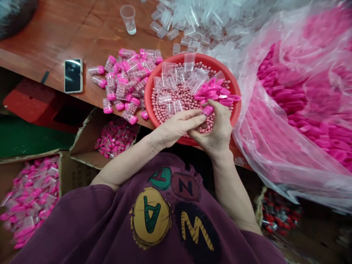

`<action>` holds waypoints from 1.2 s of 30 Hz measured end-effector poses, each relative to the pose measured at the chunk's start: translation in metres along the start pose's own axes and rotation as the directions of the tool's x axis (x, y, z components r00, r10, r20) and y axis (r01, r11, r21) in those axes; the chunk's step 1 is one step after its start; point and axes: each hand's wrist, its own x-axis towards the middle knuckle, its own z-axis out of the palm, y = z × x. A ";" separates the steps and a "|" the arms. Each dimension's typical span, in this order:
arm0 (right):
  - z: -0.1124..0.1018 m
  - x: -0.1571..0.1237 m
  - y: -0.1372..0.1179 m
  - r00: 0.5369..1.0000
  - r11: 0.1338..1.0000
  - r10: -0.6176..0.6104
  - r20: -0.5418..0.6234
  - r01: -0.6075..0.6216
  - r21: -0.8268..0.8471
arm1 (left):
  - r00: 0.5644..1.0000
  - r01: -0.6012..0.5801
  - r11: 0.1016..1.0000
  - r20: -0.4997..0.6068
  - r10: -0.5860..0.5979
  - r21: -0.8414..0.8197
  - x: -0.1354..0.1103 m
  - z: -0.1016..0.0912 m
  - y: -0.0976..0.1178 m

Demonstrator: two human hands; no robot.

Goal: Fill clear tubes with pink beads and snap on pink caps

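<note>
A small container with a pink cap (207,110) is held between my two hands, over the near side of a red basin (148,99). My left hand (183,124) is closed on it, thumb and fingers meeting at the cap. My right hand (218,126) curls around it from the other side, and the fingers hide most of its body. Pink beads (185,96) fill the basin. On the beads lie empty clear tubes (180,75) and, just beyond my right hand, a heap of pink caps (211,89).
Left of the basin lies a pile of capped, bead-filled tubes (121,90), with a phone (73,76) and plastic cup (128,18) beyond. Clear tubes (192,22) are heaped behind. A plastic bag of pink caps (291,99) stands right. Boxes (79,161) of filled tubes sit lower left.
</note>
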 end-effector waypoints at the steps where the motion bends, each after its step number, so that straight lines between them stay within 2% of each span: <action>1: -0.002 0.001 -0.003 1.000 1.000 -0.014 -0.021 0.014 -0.022 | 1.000 -0.022 1.000 0.021 0.021 0.013 0.000 0.001 0.000; 5: -0.013 0.005 -0.010 0.986 0.987 -0.141 -0.088 0.134 -0.085 | 0.990 -0.124 0.988 0.081 0.116 0.096 0.001 0.005 -0.003; 7: -0.017 0.004 -0.007 0.988 0.987 -0.138 -0.065 0.131 -0.095 | 0.987 -0.160 0.971 0.063 0.151 0.180 0.002 0.007 -0.007; 9: -0.017 0.003 -0.002 0.996 0.994 -0.084 -0.019 0.082 -0.071 | 0.984 -0.176 0.936 0.030 0.175 0.304 0.005 0.009 -0.011; 12: -0.008 0.003 0.003 1.000 0.992 0.008 0.007 -0.009 0.124 | 0.968 -0.204 0.849 -0.027 0.248 0.488 0.014 0.012 -0.015; 14: 0.000 0.004 0.003 0.997 0.964 0.071 0.040 -0.079 0.253 | 0.937 -0.238 0.778 -0.072 0.341 0.581 0.019 0.012 -0.016; 16: 0.004 0.004 0.003 0.985 0.938 0.134 0.113 -0.163 0.306 | 0.893 -0.276 0.692 -0.087 0.441 0.667 0.022 0.007 -0.016; 19: -0.002 0.004 0.012 0.963 0.910 0.200 0.181 -0.251 0.330 | 0.840 -0.296 0.545 -0.057 0.539 0.784 0.022 -0.019 -0.014; 22: -0.017 0.009 0.027 0.939 0.884 0.308 0.151 -0.342 0.319 | 0.792 -0.234 0.422 -0.080 0.606 0.876 0.021 -0.070 -0.001; 24: -0.024 0.017 0.032 0.917 0.880 0.371 0.148 -0.398 0.260 | 0.736 -0.143 0.345 -0.134 0.664 0.928 0.020 -0.109 0.017; 26: -0.022 0.029 0.030 0.907 0.901 0.360 0.218 -0.399 0.172 | 0.592 0.019 0.250 -0.213 0.777 0.968 0.021 -0.140 0.038; 27: -0.017 0.036 0.026 0.903 0.920 0.325 0.280 -0.370 0.127 | 0.519 0.104 0.199 -0.224 0.825 0.974 0.021 -0.148 0.047; 28: -0.009 0.043 0.022 0.894 0.941 0.281 0.350 -0.329 0.083 | 0.484 0.165 0.152 -0.214 0.848 0.974 0.022 -0.151 0.055; 29: 0.001 0.051 0.017 0.877 0.960 0.232 0.421 -0.276 0.044 | 0.503 0.194 0.100 -0.187 0.844 0.976 0.023 -0.149 0.059; 30: 0.012 0.058 0.012 0.852 0.977 0.185 0.490 -0.215 0.006 | 0.567 0.188 0.045 -0.146 0.810 0.981 0.025 -0.142 0.061; 32: 0.034 0.070 0.006 0.786 0.992 0.126 0.606 -0.098 -0.080 | 0.763 0.093 -0.059 -0.033 0.645 0.994 0.030 -0.120 0.055; 33: 0.043 0.074 0.005 0.754 0.991 0.120 0.646 -0.048 -0.128 | 0.843 0.033 -0.102 0.026 0.537 0.994 0.033 -0.107 0.050; 34: 0.051 0.078 0.005 0.726 0.986 0.120 0.678 -0.006 -0.168 | 0.898 -0.016 -0.138 0.075 0.433 0.990 0.036 -0.096 0.044; 36: 0.058 0.082 0.011 0.691 0.979 0.118 0.713 0.040 -0.201 | 0.954 -0.071 -0.203 0.126 0.272 0.977 0.044 -0.080 0.034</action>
